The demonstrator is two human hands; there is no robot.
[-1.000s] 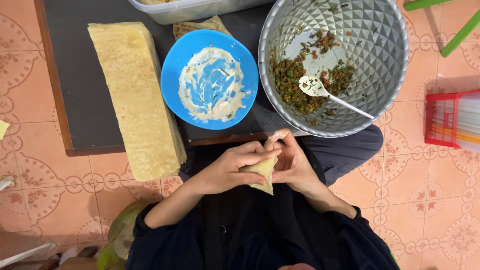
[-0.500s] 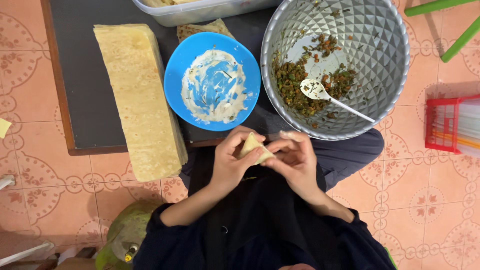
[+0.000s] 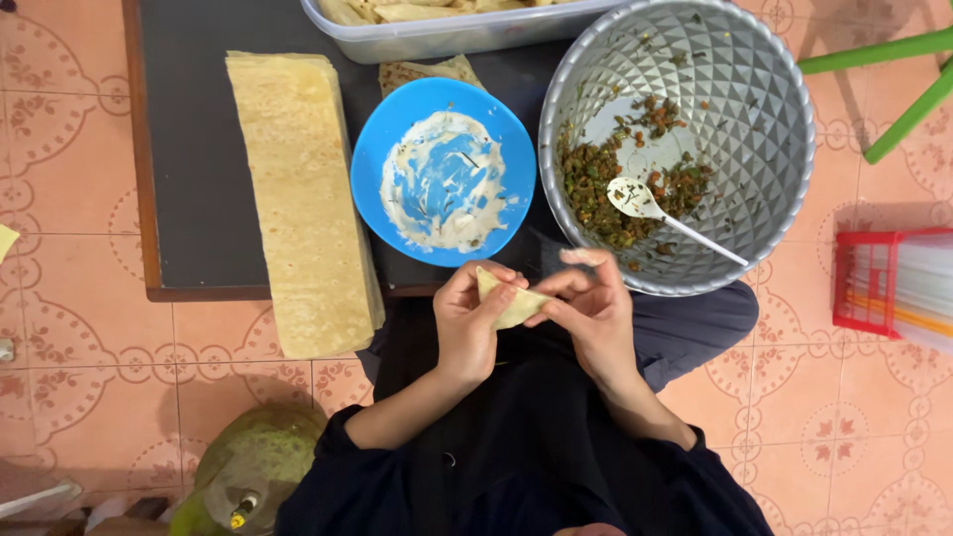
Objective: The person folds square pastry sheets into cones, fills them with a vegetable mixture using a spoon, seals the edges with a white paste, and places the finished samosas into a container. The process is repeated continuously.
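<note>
- Two hands at work: left hand and right hand pinch one folded pastry triangle between fingertips, just below the blue plate.
- Step, as judged: pressing the pastry's fold shut; next move likely calls for paste on the loose flap and firm pressure along the edge.
- Blue plate: smeared with white paste, on a dark board.
- Left of plate: stack of pastry sheets.
- Right of plate: grey bowl of filling, with spoon.
- Above plate: clear tub.
- Floor: patterned orange tiles.
</note>
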